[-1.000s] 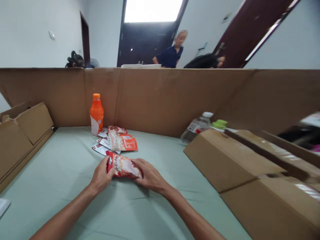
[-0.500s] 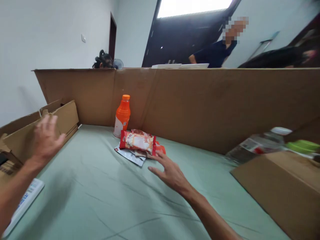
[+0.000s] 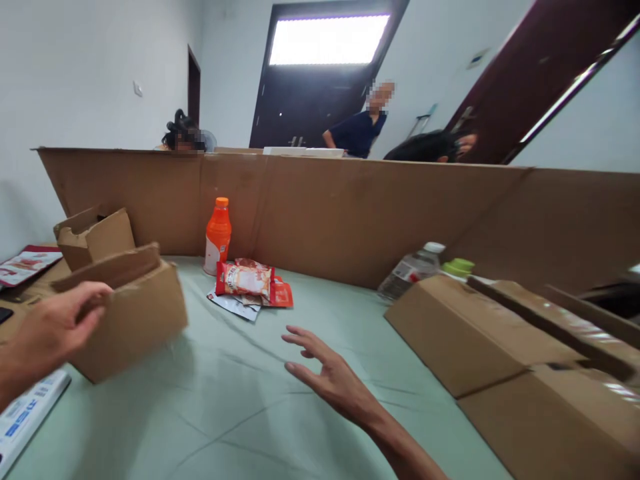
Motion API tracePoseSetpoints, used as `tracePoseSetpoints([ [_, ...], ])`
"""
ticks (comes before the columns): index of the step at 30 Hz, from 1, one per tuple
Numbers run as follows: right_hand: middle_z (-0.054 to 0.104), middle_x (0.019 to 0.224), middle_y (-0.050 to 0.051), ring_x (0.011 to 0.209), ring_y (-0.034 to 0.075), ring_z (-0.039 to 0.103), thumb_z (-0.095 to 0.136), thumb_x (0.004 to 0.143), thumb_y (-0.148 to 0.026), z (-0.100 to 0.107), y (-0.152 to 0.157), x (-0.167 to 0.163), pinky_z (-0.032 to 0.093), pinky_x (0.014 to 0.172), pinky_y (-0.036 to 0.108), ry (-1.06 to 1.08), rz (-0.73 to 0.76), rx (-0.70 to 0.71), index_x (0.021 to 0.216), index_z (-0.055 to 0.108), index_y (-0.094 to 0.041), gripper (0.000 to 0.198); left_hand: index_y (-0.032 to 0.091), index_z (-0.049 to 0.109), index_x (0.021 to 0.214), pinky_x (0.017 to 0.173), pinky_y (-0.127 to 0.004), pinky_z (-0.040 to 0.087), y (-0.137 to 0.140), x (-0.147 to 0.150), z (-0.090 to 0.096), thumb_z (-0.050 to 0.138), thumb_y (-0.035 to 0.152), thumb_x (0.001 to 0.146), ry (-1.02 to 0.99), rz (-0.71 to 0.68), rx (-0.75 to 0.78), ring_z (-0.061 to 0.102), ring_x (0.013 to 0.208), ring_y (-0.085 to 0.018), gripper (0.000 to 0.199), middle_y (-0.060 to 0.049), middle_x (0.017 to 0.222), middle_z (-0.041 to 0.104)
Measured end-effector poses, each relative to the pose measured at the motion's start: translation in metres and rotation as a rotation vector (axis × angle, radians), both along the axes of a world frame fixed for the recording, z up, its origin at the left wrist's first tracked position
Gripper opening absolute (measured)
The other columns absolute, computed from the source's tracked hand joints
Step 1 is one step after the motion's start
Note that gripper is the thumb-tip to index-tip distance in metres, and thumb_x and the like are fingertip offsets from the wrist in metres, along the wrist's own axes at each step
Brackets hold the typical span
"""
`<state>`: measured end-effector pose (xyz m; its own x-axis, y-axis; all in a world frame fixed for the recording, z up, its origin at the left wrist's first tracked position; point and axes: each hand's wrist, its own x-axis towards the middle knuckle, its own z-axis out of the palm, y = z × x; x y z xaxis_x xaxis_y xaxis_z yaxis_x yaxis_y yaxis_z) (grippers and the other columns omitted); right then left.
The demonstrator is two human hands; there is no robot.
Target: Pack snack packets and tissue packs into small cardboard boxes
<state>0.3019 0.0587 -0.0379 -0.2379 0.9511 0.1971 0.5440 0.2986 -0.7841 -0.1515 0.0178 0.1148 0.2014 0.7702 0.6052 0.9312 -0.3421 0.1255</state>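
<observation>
My left hand [image 3: 60,327] is closed on the near edge of an open cardboard box [image 3: 135,313]; its fingertips are partly hidden behind the thumb and the box wall. The box is tilted and a little blurred. Above the green tabletop [image 3: 240,400], my right hand [image 3: 330,380] hovers with fingers spread, holding nothing. Beyond it lies a small pile of snack packets: a red and white packet [image 3: 245,280] on top, an orange one [image 3: 283,293] and a silver one [image 3: 235,307] beneath. An orange-capped drink bottle [image 3: 219,237] stands upright just behind them.
A tall cardboard wall [image 3: 320,213] closes the far side. More boxes [image 3: 450,327] line the right, near a clear bottle [image 3: 413,270] and a green lid [image 3: 457,268]. Another box [image 3: 95,237] sits at left, a white package [image 3: 30,413] in front. People are behind the wall.
My left hand has closed on the cardboard box, which has come rightward, away from the box behind it. My right hand has drawn back from the packets. The view has turned right.
</observation>
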Motion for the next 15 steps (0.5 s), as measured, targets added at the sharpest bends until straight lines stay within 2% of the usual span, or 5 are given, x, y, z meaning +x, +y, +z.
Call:
tracePoseSetpoints([
  [3,0.044,0.163,0.015,0.148,0.035,0.045,0.068,0.083,-0.071,0.022,-0.018,0.0,0.047,0.112,0.056,0.153,0.1,0.019,0.153,0.051,-0.031,0.082,0.027,0.068,0.104,0.074,-0.024,0.059,-0.021,0.066,-0.018,0.049,0.025,0.094,0.036,-0.292,0.008,0.078,0.084,-0.018,0.021,0.001,0.097,0.081],
  [7,0.04,0.166,0.014,0.15,0.038,0.04,0.067,0.069,-0.088,0.035,-0.046,0.012,0.044,0.114,0.059,0.257,0.276,-0.073,0.161,0.038,-0.035,0.11,0.023,0.065,0.102,0.063,-0.027,0.054,-0.043,0.133,-0.037,0.041,0.005,0.093,0.053,-0.551,-0.016,0.071,0.07,-0.018,0.031,-0.001,0.083,0.076],
  [11,0.05,0.159,0.013,0.143,0.038,0.05,0.056,0.076,-0.091,0.036,-0.06,0.026,0.046,0.112,0.057,0.25,0.308,-0.121,0.153,0.052,-0.035,0.096,0.022,0.063,0.1,0.062,-0.029,0.052,-0.051,0.151,-0.032,0.043,0.004,0.092,0.042,-0.645,-0.107,0.066,0.066,-0.017,0.028,0.0,0.079,0.072],
  [13,0.06,0.149,0.014,0.136,0.037,0.059,0.05,0.085,-0.085,0.038,-0.052,0.031,0.05,0.109,0.055,0.242,0.199,-0.098,0.144,0.062,-0.03,0.082,0.024,0.063,0.099,0.067,-0.029,0.054,-0.049,0.145,-0.024,0.048,0.008,0.091,0.023,-0.645,-0.121,0.067,0.07,-0.017,0.023,0.002,0.082,0.072],
  [15,0.07,0.137,0.015,0.125,0.034,0.067,0.047,0.094,-0.073,0.04,-0.029,0.032,0.055,0.103,0.052,0.136,0.039,-0.054,0.133,0.07,-0.025,0.065,0.026,0.062,0.098,0.086,-0.028,0.054,-0.046,0.136,-0.018,0.051,0.01,0.089,-0.003,-0.628,-0.095,0.071,0.083,-0.016,0.021,0.004,0.086,0.073],
])
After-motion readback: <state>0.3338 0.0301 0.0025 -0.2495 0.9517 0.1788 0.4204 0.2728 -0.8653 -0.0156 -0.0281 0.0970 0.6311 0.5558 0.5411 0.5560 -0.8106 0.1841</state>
